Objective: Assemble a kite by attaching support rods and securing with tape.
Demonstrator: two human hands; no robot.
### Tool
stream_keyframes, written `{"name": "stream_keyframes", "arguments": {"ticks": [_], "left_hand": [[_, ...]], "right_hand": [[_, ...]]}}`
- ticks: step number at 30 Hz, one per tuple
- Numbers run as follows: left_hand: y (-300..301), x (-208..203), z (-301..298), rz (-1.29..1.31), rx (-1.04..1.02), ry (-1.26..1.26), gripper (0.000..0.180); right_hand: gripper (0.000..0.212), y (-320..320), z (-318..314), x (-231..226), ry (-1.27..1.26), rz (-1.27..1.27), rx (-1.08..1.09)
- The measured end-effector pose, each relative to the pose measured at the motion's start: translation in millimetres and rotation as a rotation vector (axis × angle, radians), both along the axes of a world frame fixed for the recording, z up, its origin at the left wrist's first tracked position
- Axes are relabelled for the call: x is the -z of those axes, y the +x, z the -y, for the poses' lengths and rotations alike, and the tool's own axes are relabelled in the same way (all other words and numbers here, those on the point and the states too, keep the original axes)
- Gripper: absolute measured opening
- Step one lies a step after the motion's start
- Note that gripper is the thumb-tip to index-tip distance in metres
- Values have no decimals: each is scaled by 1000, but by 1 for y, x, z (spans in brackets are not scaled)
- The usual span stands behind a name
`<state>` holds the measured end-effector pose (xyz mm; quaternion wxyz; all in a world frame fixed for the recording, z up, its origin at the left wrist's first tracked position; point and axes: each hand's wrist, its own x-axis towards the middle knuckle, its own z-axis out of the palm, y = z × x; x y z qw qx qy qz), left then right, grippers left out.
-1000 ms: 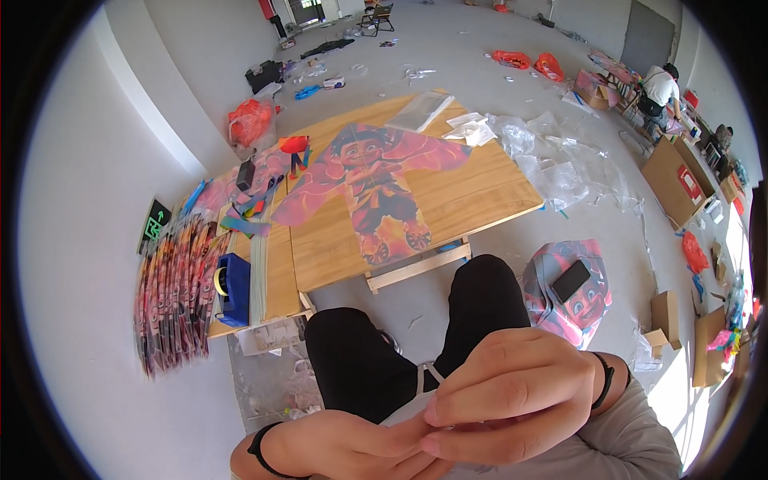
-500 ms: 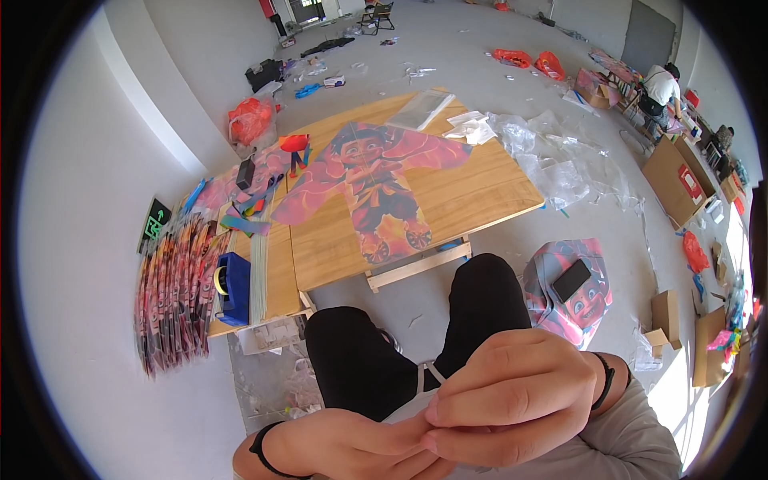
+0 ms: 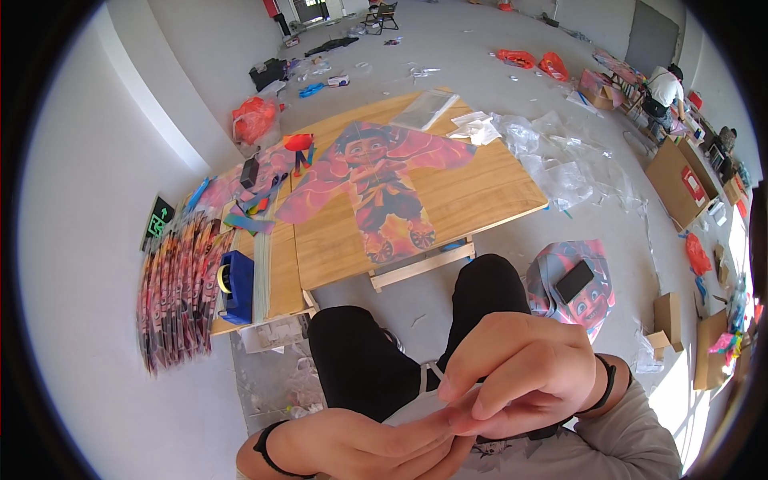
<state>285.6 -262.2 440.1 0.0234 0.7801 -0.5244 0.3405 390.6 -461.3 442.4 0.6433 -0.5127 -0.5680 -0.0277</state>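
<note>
My left hand (image 3: 372,444) and my right hand (image 3: 524,372) meet close to my body, low in the picture. Thumbs and fingers of both are pinched together at the tips; whatever lies between them is hidden or too small to make out. Beyond my knees, a kite-like printed sheet (image 3: 382,172) with a cartoon figure and wide pink-red wings lies flat on the wooden table (image 3: 488,188). Neither hand touches it. To the right of my knee, a dark phone (image 3: 575,282) rests on a printed seat or bundle (image 3: 596,308).
A blue tape dispenser (image 3: 238,292) stands at the table's left edge, beside several packed printed sheets (image 3: 178,300). Clear plastic film (image 3: 556,156) lies on the floor at right. Farther right are cardboard boxes (image 3: 672,180) and a bending person (image 3: 664,92).
My right hand's fingers have shifted and bent more, and its tips now sit slightly higher and farther right. My left fingertips have moved a little right. The view has shifted slightly.
</note>
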Motion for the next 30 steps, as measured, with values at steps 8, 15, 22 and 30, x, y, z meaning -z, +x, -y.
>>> {"name": "stream_keyframes", "arguments": {"ticks": [8, 15, 22, 30], "left_hand": [[30, 9, -4, -388, -22, 150, 55], [67, 86, -7, -613, 37, -51, 65], [143, 197, -52, -969, -747, -223, 43], [206, 304, -89, -452, -997, -122, 50]], "right_hand": [[27, 22, -7, 17, -417, -153, -62], [24, 64, -17, 130, -589, -829, -209], [17, 123, 3, 250, -483, -1161, 167], [24, 136, 13, 298, -145, -1410, -89]]}}
